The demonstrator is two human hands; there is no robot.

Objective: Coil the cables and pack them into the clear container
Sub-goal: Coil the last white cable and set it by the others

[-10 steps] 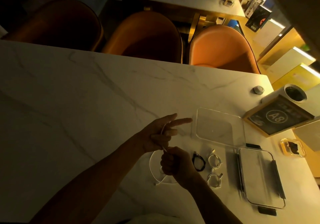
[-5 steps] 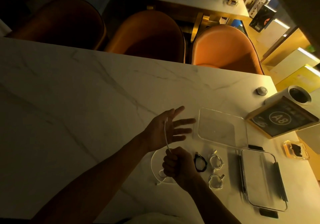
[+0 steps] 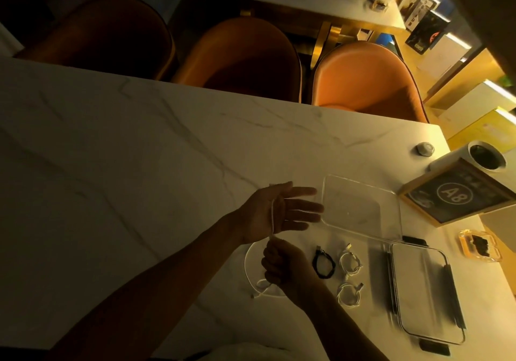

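Since a moment ago my left hand (image 3: 275,211) has opened out flatter, its fingers (image 3: 303,209) now straight and spread toward the clear container (image 3: 360,207), where before they were partly curled with one finger pointing. A white cable (image 3: 272,215) runs across that open palm, and its upper end shows just past the edge of the hand. My right hand (image 3: 284,267) sits just below the left one, as it did before, with its fingers curled round the lower run of the same cable. From that fist the cable drops to the bench (image 3: 139,179) and sweeps out in one wide loose loop, its plug end lying near the loop's lower edge.

Just right of my right hand lie three coiled cables: a black cable coil (image 3: 324,263), a white cable coil (image 3: 350,261) beside it, and a second white coil (image 3: 349,295) nearer to me. None of them is in the container, which stands open just beyond them, close to my left fingertips. Its lid (image 3: 427,296), clear with dark clips along the sides, lies flat on the bench to the right of the coils.

Farther right stand a framed sign marked A8 (image 3: 455,196), a white cylinder with a dark top (image 3: 487,156), a small round grey object (image 3: 425,148) and a small clear dish holding something dark (image 3: 479,246). Orange chairs (image 3: 368,81) line the far edge of the bench.
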